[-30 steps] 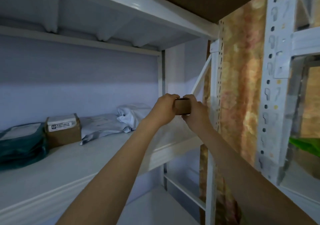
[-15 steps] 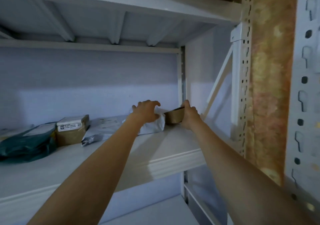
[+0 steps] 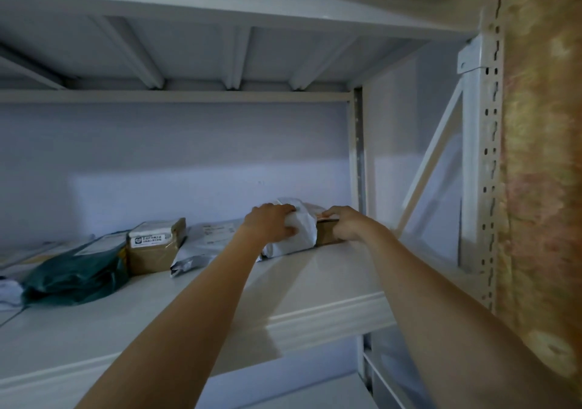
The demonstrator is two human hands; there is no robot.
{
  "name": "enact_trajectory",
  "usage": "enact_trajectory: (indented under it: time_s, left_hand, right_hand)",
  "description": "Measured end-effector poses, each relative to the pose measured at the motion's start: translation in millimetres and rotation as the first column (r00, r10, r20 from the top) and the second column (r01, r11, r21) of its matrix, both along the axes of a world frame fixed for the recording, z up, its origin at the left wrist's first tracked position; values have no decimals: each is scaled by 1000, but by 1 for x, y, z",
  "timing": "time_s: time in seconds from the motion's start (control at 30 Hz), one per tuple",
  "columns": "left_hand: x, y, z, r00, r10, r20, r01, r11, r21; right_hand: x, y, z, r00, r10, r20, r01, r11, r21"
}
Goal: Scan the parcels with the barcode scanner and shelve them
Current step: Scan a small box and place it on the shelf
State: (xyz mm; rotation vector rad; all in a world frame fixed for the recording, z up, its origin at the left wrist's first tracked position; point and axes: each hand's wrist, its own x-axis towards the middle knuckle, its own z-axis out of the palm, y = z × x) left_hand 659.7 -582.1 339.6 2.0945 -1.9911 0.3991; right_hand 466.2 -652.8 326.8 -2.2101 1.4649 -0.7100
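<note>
1. A white metal shelving unit stands against a pale wall, with ribbed braces on the underside of the upper shelf (image 3: 239,2) and a perforated upright (image 3: 486,144) at the right.
2. The middle shelf (image 3: 315,285) carries a row of parcels along its back.
3. From the left: a dark green poly bag (image 3: 75,274), then a labelled cardboard box (image 3: 151,249) touching it, then a flat grey mailer (image 3: 204,241).
4. Farther right a white poly parcel (image 3: 299,232) lies on the shelf, and just beside it a small brown cardboard box (image 3: 327,235) sits near the back corner.
5. The left hand (image 3: 271,222) rests over the white poly parcel, fingers curled on its top and thumb against its front.
6. The right hand (image 3: 346,222) holds the small brown cardboard box, its grip curled over the box's top edge.
</note>
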Motion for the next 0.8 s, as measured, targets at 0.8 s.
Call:
enact_trajectory:
  time_s: [0.8]
  left_hand:
    - [23,24,3,997,78,-25,-79,995,-57]
  right_hand:
    - [25,8,8,995,92,-34,-91,996,18]
